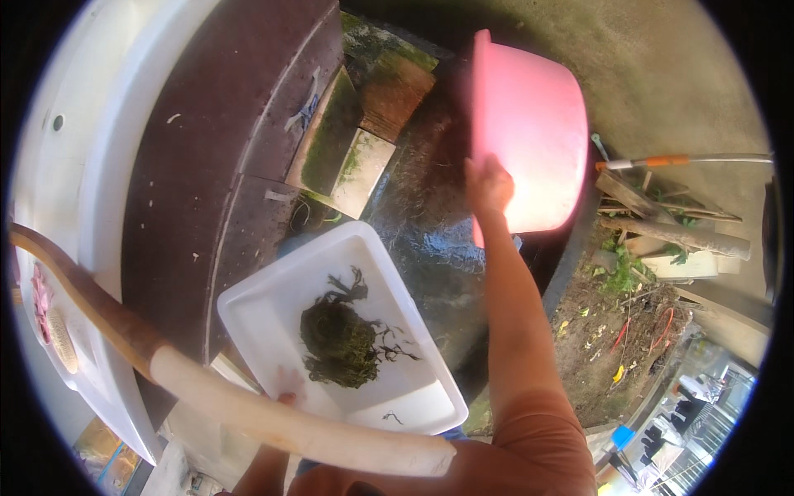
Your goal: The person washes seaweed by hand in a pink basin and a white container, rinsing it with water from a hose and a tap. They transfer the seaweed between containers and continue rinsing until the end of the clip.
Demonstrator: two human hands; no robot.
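Observation:
My right hand [492,189] grips the rim of a pink plastic basin [539,124], held out at arm's length. The basin is tipped on its side, its mouth turned left and hidden from me. Below its rim, water glistens on a dark wet floor [428,242]. Close to my body, my left hand [286,398] holds a white rectangular plastic tub [366,245] by its near left side; most of that hand is hidden. A matted clump of dark green, stringy plant matter [341,344] lies in the tub, and a small strand sits apart from it.
A curved pale bar [298,428] crosses the near left foreground. Mossy slabs [363,173] border a dark ledge [180,124] at left. A hose [682,160], timber pieces [701,232] and bare soil [595,347] lie at right. Laundry [667,434] hangs at lower right.

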